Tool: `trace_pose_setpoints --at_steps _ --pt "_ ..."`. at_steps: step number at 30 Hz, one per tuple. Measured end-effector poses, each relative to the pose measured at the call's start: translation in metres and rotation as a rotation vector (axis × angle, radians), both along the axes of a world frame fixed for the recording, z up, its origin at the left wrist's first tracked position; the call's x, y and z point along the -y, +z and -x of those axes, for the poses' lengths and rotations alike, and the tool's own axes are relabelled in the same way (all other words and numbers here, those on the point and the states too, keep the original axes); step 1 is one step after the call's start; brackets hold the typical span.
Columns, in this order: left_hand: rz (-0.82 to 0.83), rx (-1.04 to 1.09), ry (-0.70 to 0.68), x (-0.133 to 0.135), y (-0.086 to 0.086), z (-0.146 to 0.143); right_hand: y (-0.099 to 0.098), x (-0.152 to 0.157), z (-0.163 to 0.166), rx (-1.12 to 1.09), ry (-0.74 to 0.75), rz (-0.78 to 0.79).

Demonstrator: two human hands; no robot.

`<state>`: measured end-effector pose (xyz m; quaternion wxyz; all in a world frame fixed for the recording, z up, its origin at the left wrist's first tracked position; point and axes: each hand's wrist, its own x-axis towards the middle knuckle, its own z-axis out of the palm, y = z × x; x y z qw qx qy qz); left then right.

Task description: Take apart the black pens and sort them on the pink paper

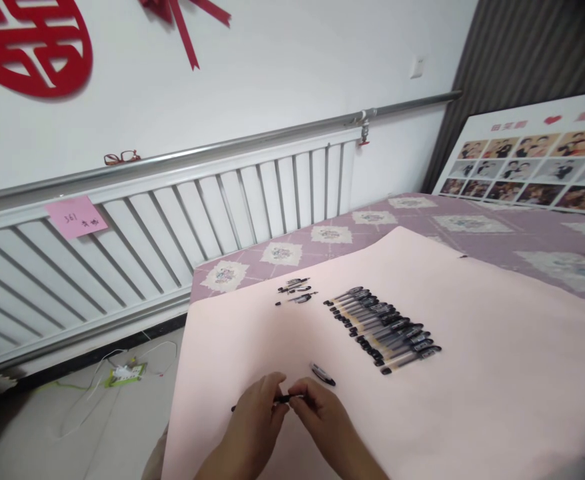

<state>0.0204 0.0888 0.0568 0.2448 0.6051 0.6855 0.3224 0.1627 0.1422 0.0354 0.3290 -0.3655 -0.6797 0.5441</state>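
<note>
My left hand (257, 417) and my right hand (322, 417) meet at the near edge of a pale pink sheet (472, 373). Both pinch a thin black pen (282, 399) held level between them, its tip poking out to the left. A loose pen cap (323, 374) lies just beyond my right hand. Further out, several capped black pens (382, 327) lie side by side in a slanted row. A few small pen parts (295, 292) sit near the sheet's far left.
The pink sheet covers a bed with a purple patterned cover (372, 223). A white radiator (172, 220) runs along the wall on the left, with a pink note (76, 216) stuck on it. A photo board (537, 163) leans at the back right. Cables lie on the floor (122, 373).
</note>
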Motion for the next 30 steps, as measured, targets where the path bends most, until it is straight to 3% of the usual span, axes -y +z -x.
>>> trace_pose_setpoints --at_steps 5,9,11,13,15,18,25,30 --pt "-0.092 0.026 -0.024 0.001 0.001 0.015 -0.004 -0.005 -0.002 -0.021 -0.073 0.062" --pt "-0.302 0.162 0.287 -0.001 0.004 0.023 -0.010 -0.011 -0.008 -0.083 -0.187 0.138" --pt "-0.269 0.344 0.456 -0.003 0.004 0.022 -0.011 -0.014 -0.009 -0.121 -0.235 0.152" --pt "-0.120 0.623 0.536 -0.005 0.004 0.019 -0.011 -0.016 -0.010 -0.152 -0.260 0.161" --pt "0.024 0.919 0.513 -0.006 0.005 0.016 -0.010 -0.015 -0.010 -0.169 -0.250 0.172" --pt "0.054 1.140 0.435 -0.007 0.006 0.014 -0.008 -0.013 -0.009 -0.168 -0.223 0.179" --pt "0.047 1.167 0.420 -0.007 0.007 0.014 -0.005 -0.014 -0.014 -0.135 -0.203 0.194" --pt "0.030 1.148 0.443 -0.005 0.008 0.012 -0.001 -0.014 -0.017 -0.037 -0.211 0.103"
